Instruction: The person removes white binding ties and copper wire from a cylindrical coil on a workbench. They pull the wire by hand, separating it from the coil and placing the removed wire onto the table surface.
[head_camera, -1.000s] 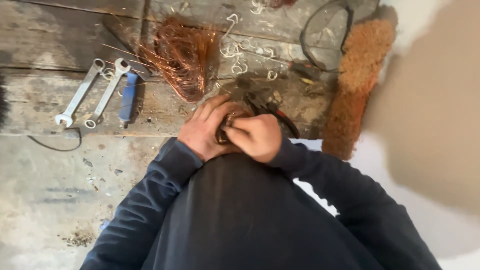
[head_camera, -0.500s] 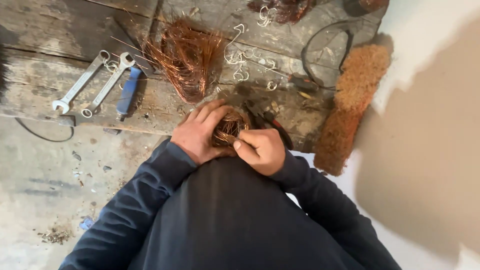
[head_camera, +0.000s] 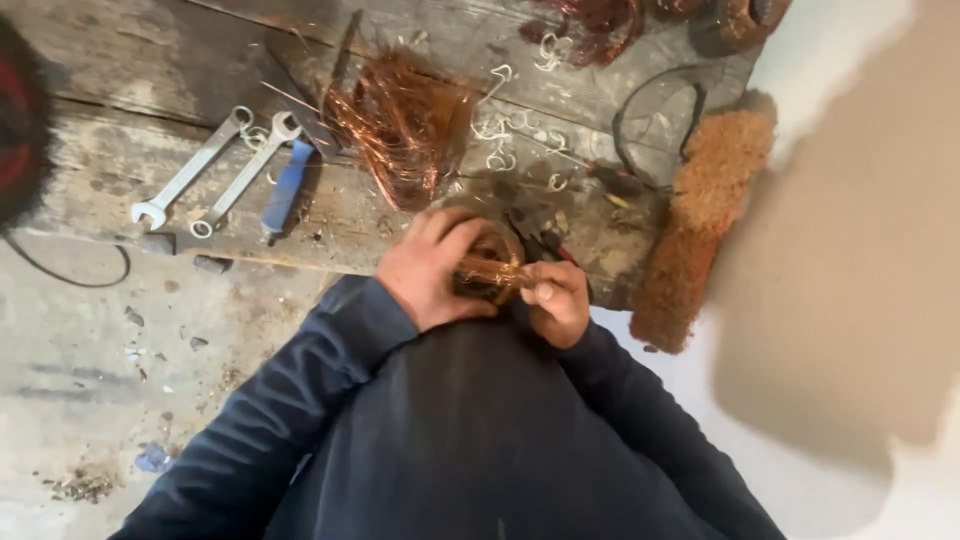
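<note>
looking down at the wooden workbench (head_camera: 120, 150), which sits a bit lower and further right in view than half a second ago. big loose tangle of copper wire (head_camera: 400, 125) lies on it, brown brush (head_camera: 700, 225) at the right edge, two wrenches (head_camera: 215, 180) and a blue-handled tool (head_camera: 285, 190) to the left. left hand (head_camera: 430, 270) stays cupped around a small copper wire coil (head_camera: 490, 265), right hand (head_camera: 555, 300) now pinching its strands closer in, both at the bench's near edge. no containers around.
</note>
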